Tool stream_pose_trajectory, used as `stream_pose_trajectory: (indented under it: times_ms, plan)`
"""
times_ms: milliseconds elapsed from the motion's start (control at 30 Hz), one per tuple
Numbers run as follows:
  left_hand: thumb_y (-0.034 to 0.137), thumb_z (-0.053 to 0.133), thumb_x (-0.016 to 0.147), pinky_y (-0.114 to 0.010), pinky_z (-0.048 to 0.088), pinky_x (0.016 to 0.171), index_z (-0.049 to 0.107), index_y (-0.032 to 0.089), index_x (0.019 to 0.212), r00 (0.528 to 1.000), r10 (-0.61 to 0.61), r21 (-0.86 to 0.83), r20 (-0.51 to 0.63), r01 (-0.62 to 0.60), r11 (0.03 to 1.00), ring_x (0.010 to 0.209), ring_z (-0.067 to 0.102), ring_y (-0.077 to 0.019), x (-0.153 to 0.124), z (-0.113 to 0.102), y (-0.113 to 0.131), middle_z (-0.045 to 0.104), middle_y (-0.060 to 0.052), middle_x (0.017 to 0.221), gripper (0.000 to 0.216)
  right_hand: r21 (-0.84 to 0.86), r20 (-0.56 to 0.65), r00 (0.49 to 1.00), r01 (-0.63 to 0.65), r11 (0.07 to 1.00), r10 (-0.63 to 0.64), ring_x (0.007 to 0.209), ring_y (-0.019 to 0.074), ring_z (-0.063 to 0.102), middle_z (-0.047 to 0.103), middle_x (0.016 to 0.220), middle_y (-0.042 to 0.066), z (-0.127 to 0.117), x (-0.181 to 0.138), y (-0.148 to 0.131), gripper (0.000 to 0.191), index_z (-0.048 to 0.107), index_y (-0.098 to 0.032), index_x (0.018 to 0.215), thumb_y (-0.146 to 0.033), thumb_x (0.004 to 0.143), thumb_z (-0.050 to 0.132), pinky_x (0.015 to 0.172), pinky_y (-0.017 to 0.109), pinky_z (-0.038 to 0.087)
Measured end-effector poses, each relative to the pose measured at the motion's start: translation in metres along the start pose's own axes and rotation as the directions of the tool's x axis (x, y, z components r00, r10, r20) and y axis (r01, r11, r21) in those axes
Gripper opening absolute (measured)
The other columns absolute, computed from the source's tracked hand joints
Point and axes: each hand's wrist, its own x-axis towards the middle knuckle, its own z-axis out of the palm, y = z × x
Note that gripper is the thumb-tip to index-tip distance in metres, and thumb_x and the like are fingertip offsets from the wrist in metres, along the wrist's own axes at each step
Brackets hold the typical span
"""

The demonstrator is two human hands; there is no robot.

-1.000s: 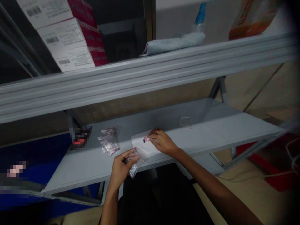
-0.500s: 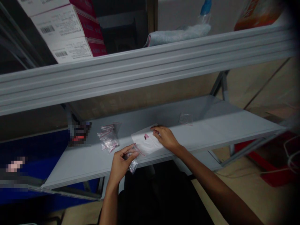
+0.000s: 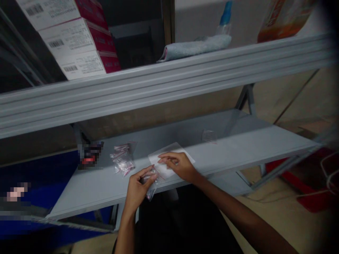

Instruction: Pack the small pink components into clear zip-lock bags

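Note:
My left hand [image 3: 140, 185] pinches a small clear zip bag [image 3: 151, 190] with a reddish seal line at the table's front edge. Its contents are too blurred to tell. Just right of it, over a white sheet of paper [image 3: 173, 148] on the grey table, my right hand [image 3: 181, 165] has its fingers bent together, tips pointing left towards the bag. Whatever lies between those fingertips is hidden or too small to make out. To the left sits a pile of similar small zip bags [image 3: 123, 160].
Another clear bag [image 3: 209, 136] lies on the grey table [image 3: 251, 141] to the right. A pixelated dark and red object [image 3: 90, 155] is at the left end. Across the front of the upper shelf [image 3: 148, 83] runs a rail; white-and-magenta boxes [image 3: 76, 65] and a folded cloth [image 3: 197, 47] rest above.
My right hand has moved left across the paper, over the spot where small pink and dark pieces were visible. They no longer show. The left hand keeps hold of the zip bag.

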Motion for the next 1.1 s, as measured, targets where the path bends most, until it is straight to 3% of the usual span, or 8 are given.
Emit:
stream_pose_trajectory:
  times_ms: [100, 267, 367, 467, 600, 733, 900, 1100]
  plan:
    - [0.036, 0.075, 0.079, -0.038, 0.052, 0.094, 0.071, 0.015, 0.118, 1.0, 0.001, 0.005, -0.011, -0.001, 1.0, 0.101, 0.07, -0.026, 0.001, 0.001, -0.003, 0.076, -0.011, 0.111, 0.045, -0.284, -0.101, 0.995, -0.026, 0.958, -0.003, 0.076, 0.0166, 0.066, 0.074, 0.092, 0.005, -0.016, 0.011, 0.014, 0.017, 0.073, -0.019, 0.099, -0.024, 0.092, 0.058, 0.072, 0.028, 0.049]
    - [0.035, 0.074, 0.08, -0.038, 0.052, 0.096, 0.069, 0.016, 0.121, 1.0, 0.001, 0.046, 0.022, -0.002, 0.999, 0.1, 0.071, -0.0251, -0.002, -0.001, 0.001, 0.076, -0.01, 0.111, 0.046, -0.59, -0.02, 0.999, -0.049, 0.806, 0.045, 0.088, 0.0208, 0.065, 0.071, 0.096, 0.007, -0.016, 0.016, 0.031, 0.013, 0.075, -0.02, 0.094, -0.025, 0.09, 0.063, 0.08, 0.031, 0.047]
    - [0.036, 0.072, 0.083, -0.039, 0.052, 0.098, 0.069, 0.017, 0.122, 0.999, 0.01, 0.034, 0.032, -0.011, 0.999, 0.104, 0.07, -0.025, -0.003, -0.002, 0.003, 0.073, -0.01, 0.118, 0.043, -0.596, -0.024, 0.999, -0.046, 0.801, 0.04, 0.09, 0.0207, 0.064, 0.071, 0.096, 0.008, -0.013, 0.016, 0.031, 0.012, 0.075, -0.019, 0.091, -0.02, 0.09, 0.064, 0.081, 0.032, 0.046]
    - [0.036, 0.072, 0.083, -0.04, 0.052, 0.098, 0.07, 0.016, 0.121, 1.0, -0.008, 0.006, 0.03, 0.008, 1.0, 0.108, 0.069, -0.0264, -0.002, -0.001, 0.002, 0.072, -0.011, 0.121, 0.042, -0.439, -0.003, 0.999, 0.031, 0.898, -0.036, 0.083, 0.0176, 0.062, 0.069, 0.092, 0.006, -0.016, 0.014, 0.019, 0.01, 0.075, -0.019, 0.092, -0.021, 0.089, 0.066, 0.076, 0.029, 0.046]
    - [0.035, 0.073, 0.082, -0.041, 0.051, 0.101, 0.071, 0.015, 0.119, 0.998, -0.016, -0.022, 0.059, 0.017, 1.0, 0.11, 0.068, -0.0277, -0.001, 0.002, 0.002, 0.072, -0.011, 0.121, 0.042, -0.118, 0.189, 0.973, 0.155, 0.981, -0.131, 0.077, 0.0129, 0.06, 0.066, 0.099, 0.005, -0.015, 0.009, -0.005, 0.014, 0.076, -0.022, 0.097, -0.028, 0.089, 0.067, 0.065, 0.024, 0.045]
    - [0.035, 0.071, 0.084, -0.042, 0.05, 0.102, 0.07, 0.016, 0.12, 0.996, -0.006, -0.055, 0.085, 0.011, 0.998, 0.11, 0.068, -0.0275, -0.001, 0.002, 0.001, 0.072, -0.01, 0.121, 0.041, -0.011, 0.284, 0.949, 0.147, 0.989, -0.138, 0.085, 0.0141, 0.062, 0.065, 0.104, 0.006, -0.009, 0.007, -0.01, 0.019, 0.075, -0.023, 0.104, -0.029, 0.093, 0.061, 0.065, 0.023, 0.047]
    - [0.038, 0.069, 0.085, -0.039, 0.053, 0.098, 0.071, 0.017, 0.12, 1.0, -0.013, -0.085, 0.028, 0.015, 0.996, 0.11, 0.069, -0.0268, 0.0, 0.001, -0.003, 0.069, -0.01, 0.125, 0.04, -0.347, 0.05, 0.991, 0.132, 0.928, -0.123, 0.101, 0.0202, 0.06, 0.066, 0.108, 0.009, -0.016, 0.013, 0.018, 0.025, 0.072, -0.021, 0.111, -0.02, 0.095, 0.053, 0.089, 0.035, 0.048]
    - [0.04, 0.07, 0.084, -0.039, 0.053, 0.099, 0.072, 0.018, 0.116, 1.0, -0.016, -0.087, 0.003, 0.016, 0.996, 0.109, 0.069, -0.0268, 0.001, 0.001, -0.003, 0.072, -0.01, 0.12, 0.04, -0.639, 0.127, 0.991, 0.108, 0.762, -0.034, 0.102, 0.0213, 0.059, 0.064, 0.114, 0.008, -0.023, 0.014, 0.039, 0.027, 0.072, -0.026, 0.111, -0.018, 0.092, 0.055, 0.09, 0.035, 0.047]
